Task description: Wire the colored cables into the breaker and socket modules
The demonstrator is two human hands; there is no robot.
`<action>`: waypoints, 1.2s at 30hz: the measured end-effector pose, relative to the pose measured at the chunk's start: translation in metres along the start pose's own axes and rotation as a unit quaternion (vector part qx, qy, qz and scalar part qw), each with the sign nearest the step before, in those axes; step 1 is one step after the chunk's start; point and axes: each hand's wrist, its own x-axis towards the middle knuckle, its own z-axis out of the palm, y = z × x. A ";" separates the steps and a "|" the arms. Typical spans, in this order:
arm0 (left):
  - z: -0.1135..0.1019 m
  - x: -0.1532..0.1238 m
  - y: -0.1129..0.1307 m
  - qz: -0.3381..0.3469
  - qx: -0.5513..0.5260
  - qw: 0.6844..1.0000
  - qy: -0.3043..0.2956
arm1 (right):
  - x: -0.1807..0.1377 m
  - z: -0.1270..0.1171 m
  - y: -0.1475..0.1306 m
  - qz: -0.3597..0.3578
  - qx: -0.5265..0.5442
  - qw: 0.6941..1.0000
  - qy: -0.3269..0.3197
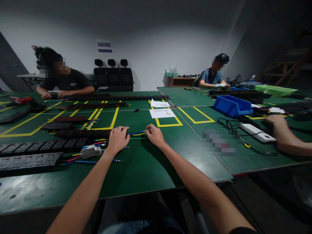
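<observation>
Two bare forearms (92,183) reach over a green table (144,171). The left hand (118,139) curls around a bundle of wires (137,132) (blue, yellow), which stretches to the right hand (155,135) pinching its far end. A hard tug might jerk the breaker (90,151) nearby.

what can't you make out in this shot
- Ends of the wires: head view, covered by the left hand and right hand.
- Wall sign: lettering too small.
- Patch on the table: blurred out.
- Co-worker's arm: cut by right edge.
</observation>
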 end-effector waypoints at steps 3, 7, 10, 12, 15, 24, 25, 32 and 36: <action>-0.001 0.000 0.000 -0.002 0.000 1.000 -0.004 | -0.001 -0.002 -0.002 -0.006 0.002 1.000 0.006; -0.002 0.000 0.001 -0.001 0.001 1.000 -0.008 | -0.004 -0.006 -0.005 0.011 -0.013 1.000 -0.011; -0.002 0.000 0.001 -0.002 -0.004 1.000 -0.010 | -0.005 -0.008 -0.007 0.014 -0.017 1.000 -0.022; -0.002 0.000 0.001 -0.003 -0.005 1.000 -0.009 | -0.005 -0.008 -0.008 0.010 -0.020 1.000 -0.020; -0.002 0.000 0.001 -0.004 -0.008 1.000 -0.008 | -0.005 -0.009 -0.010 0.016 -0.033 0.999 -0.020; -0.001 0.000 0.001 -0.005 0.000 1.000 -0.011 | -0.005 -0.009 -0.007 0.036 -0.052 0.998 -0.028; -0.001 0.000 0.001 -0.005 0.001 1.000 -0.011 | -0.005 -0.008 -0.007 0.033 -0.052 0.998 -0.025; -0.002 -0.001 0.001 0.002 -0.003 1.000 -0.006 | -0.003 -0.007 -0.004 0.017 -0.027 0.999 0.001; -0.003 -0.002 0.003 -0.001 -0.005 1.000 -0.006 | 0.000 -0.008 0.003 0.012 -0.024 1.000 0.007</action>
